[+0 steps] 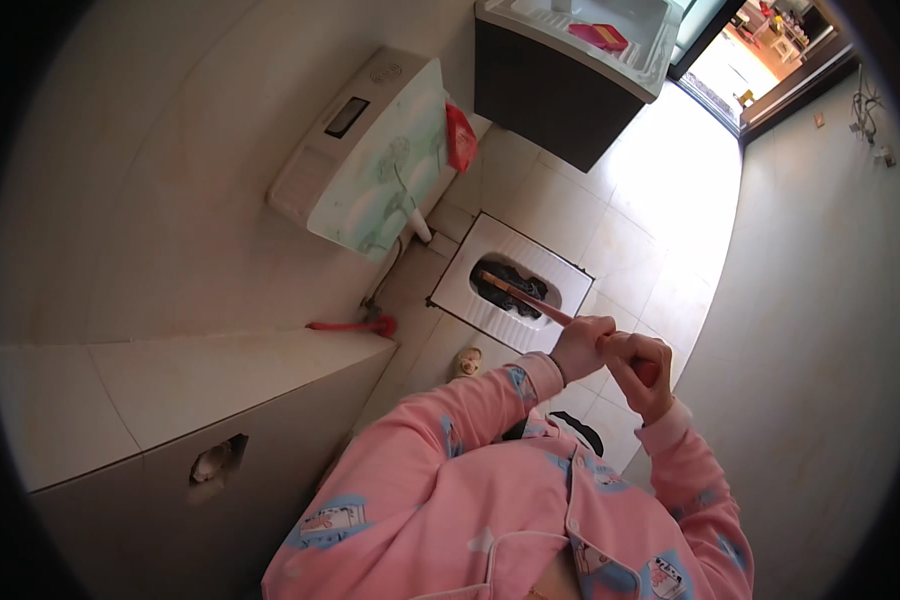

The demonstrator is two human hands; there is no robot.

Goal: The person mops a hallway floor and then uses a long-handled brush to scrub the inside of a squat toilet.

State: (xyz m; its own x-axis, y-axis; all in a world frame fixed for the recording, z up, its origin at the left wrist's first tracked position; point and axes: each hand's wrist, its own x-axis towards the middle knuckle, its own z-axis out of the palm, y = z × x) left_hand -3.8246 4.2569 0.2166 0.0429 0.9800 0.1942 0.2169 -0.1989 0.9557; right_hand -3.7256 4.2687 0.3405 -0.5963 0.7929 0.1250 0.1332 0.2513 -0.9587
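Both my hands are closed around the pinkish-red handle of a mop (542,304). My left hand (582,347) grips it lower down, and my right hand (642,364) wraps its upper end, with a bit of red handle showing past the fingers. From my hands the handle slants down and to the left. Its dark, wet-looking head (518,288) lies inside the basin of a white squat toilet (480,244), which is set in the floor. The mop head fills much of the basin and hides its bottom.
A green-and-white cistern (385,180) hangs on the left wall, with a red bag (460,138) beside it. A red long-handled brush-like tool (375,325) lies on a tiled ledge (200,378). A dark-fronted sink cabinet (545,95) stands ahead, near a bright doorway (735,65).
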